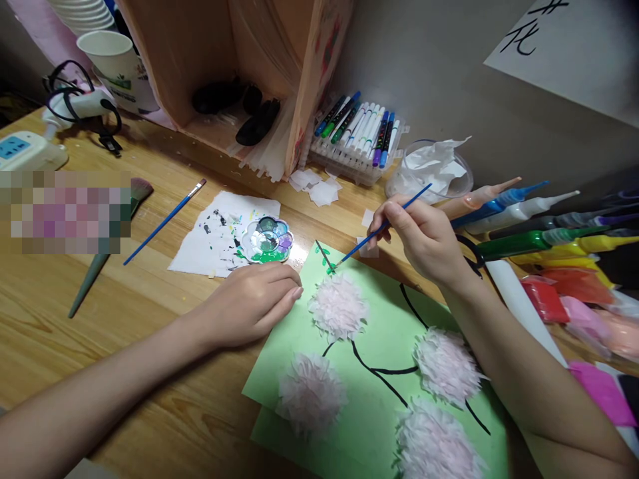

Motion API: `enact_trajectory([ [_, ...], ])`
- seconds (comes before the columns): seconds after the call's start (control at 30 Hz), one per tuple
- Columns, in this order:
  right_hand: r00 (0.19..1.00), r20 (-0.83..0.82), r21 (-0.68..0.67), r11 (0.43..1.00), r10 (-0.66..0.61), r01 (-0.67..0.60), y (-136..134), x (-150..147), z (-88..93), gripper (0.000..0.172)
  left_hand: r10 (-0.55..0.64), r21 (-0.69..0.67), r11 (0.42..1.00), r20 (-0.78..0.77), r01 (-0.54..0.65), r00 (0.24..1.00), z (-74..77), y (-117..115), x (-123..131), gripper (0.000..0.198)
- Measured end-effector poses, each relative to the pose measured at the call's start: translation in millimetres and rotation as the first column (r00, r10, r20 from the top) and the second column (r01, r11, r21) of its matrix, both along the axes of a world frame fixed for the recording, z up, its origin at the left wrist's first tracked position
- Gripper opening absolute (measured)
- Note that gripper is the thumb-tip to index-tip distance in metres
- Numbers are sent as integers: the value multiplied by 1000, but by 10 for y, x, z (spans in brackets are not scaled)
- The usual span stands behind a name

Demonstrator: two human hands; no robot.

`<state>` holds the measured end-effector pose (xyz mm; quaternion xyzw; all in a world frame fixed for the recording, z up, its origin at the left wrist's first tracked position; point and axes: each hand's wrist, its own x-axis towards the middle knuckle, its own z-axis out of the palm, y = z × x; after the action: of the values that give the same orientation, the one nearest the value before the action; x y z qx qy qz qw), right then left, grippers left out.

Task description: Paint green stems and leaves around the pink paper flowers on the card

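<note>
My right hand [422,236] is closed round a thin blue paintbrush [387,221]. The brush tip meets the light green paper [384,303] at small green paint marks [322,251] beside a short dark line, just above a pale pink tissue-paper flower [339,306]. My left hand [257,299] rests palm down at the paper's left edge, fingers lying together and holding nothing visible. Just beyond it, a flower-shaped paint palette [268,241] with green, purple and grey paint sits on a stained white tissue [214,233]. Several more tissue flowers [312,396] and black painted branches [387,370] cover the green paper.
A second blue brush [164,221] and a wide makeup-style brush [94,273] lie left. Behind stand an open box [214,66], a marker case [349,159] and a clear tub of tissue [434,169]. Paint tubes [514,245] crowd the right; paper cups [107,60] stand back left.
</note>
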<state>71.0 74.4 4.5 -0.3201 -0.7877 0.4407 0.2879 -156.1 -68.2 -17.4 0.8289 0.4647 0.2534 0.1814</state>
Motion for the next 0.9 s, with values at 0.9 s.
enact_trajectory([
  [0.9,953,-216,181,951,-210,251,-217,468,686,28,393,-334,855,-83,-398,916,224,-156,104,38],
])
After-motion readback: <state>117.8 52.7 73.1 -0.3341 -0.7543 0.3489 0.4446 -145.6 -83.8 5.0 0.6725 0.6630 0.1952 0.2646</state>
